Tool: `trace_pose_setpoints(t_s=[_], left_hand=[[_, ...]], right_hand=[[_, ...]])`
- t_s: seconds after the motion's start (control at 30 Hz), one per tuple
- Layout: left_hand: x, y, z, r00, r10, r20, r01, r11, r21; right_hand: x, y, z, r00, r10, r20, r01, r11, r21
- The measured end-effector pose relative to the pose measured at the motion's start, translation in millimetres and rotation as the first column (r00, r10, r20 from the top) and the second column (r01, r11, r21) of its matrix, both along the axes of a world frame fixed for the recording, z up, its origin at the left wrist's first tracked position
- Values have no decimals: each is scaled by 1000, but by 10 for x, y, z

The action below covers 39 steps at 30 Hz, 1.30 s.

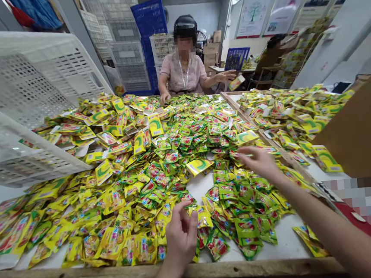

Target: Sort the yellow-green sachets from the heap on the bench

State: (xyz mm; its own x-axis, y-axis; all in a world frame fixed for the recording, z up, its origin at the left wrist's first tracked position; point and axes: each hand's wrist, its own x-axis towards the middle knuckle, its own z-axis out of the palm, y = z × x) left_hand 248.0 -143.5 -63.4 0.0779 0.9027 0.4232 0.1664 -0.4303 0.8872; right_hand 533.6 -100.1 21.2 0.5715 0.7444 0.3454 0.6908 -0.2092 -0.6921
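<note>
Sorting counter [204, 188] with loose sachets and small cartons, seen from the worker's position. The two hands are well apart. The left hand [181, 235], near the front edge, is loosely curled with its thumb clear of the fingers; no sachet shows in its grasp. The right hand [261, 162] extends its fingers over the green sachets [247, 228]; whether it pinches one cannot be told. Yellow sachets [130, 247] spread to the left, and yellow cartons [199, 166] lie among the heap. Further cartons [327, 159] lie beyond a wooden divider [291, 160]; these are perhaps the finished portion, though their contents are hidden. Much appears left to do, since the sachets nearest the hands are loose. Opposite, a co-worker [182, 76] holds a carton [236, 82].
</note>
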Motion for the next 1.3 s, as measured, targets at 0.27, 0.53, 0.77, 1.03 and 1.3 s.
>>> trace_pose_setpoints(t_s=[0.27,0.53,0.77,1.03,1.3], left_hand=[[-127,-116,108,963,-150,-224,171,982,78],[-819,940,572,511,149,-847,-272,962,5],[-735,1695,483,339,-11,-941,-167,983,-72],[-858,1597,744,242,26,-970,-250,968,-36],[-791,1032,929,508,306,-805,-70,946,316]], right_hand=[[-351,388,-545,989,123,84,-100,965,-242],[-273,26,-446,923,380,68,-356,906,-230],[-338,-71,-510,969,235,81,-222,964,-143],[-318,-187,-469,974,226,-29,-227,959,-167],[-739,-401,-182,731,358,-580,-392,917,72]])
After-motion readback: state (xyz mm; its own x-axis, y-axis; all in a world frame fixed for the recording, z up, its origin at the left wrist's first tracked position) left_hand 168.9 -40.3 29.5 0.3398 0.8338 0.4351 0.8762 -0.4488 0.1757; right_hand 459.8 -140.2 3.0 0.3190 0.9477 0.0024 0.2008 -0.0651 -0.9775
